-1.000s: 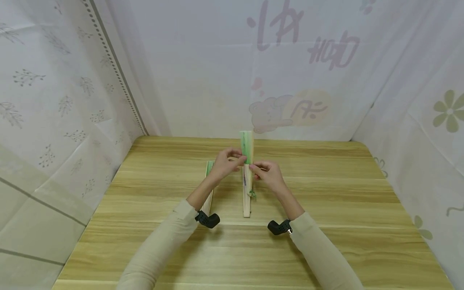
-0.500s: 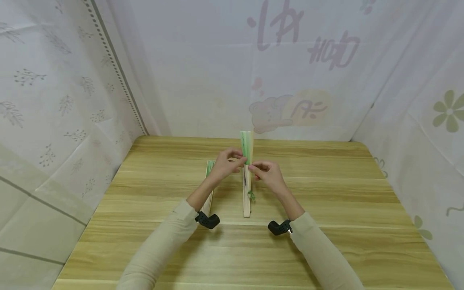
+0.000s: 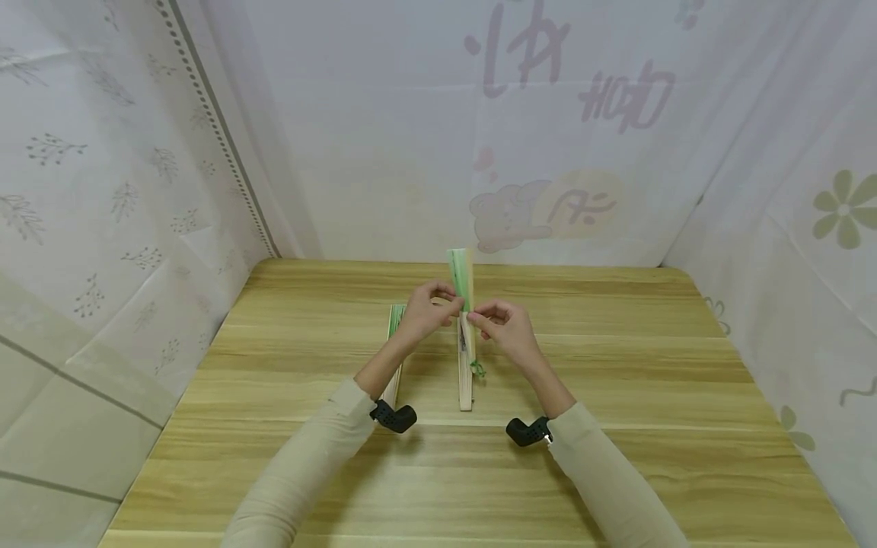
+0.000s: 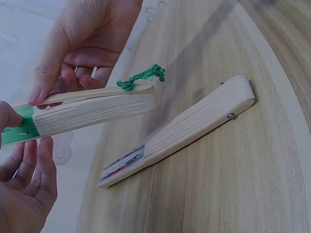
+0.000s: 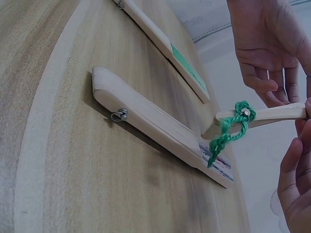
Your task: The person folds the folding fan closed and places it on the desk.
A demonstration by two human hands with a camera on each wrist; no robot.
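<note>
A folding fan (image 3: 460, 280) with a green leaf and pale ribs is raised above the table, folded nearly together. My left hand (image 3: 428, 312) pinches it at its green part, thumb on the near face. My right hand (image 3: 507, 329) pinches the same fan by its ribs, just below the green. From its pivot end hangs a knotted green cord (image 5: 228, 130). Beneath it a second folded fan (image 4: 180, 132), with a patterned white leaf and a metal pivot ring, lies on the table. A third folded fan (image 5: 167, 44), green-leafed, lies to the left, partly hidden by my left arm.
The wood-grain table (image 3: 617, 457) ends at the back against a printed cloth wall (image 3: 370, 152). Similar cloth hangs at both sides. A black wrist camera (image 3: 393, 416) sits on my left wrist, another (image 3: 527, 431) on my right.
The held fan's top end has tilted slightly to the left. Both hands stay in nearly the same place with their pinch kept, and the two fans on the table have not moved.
</note>
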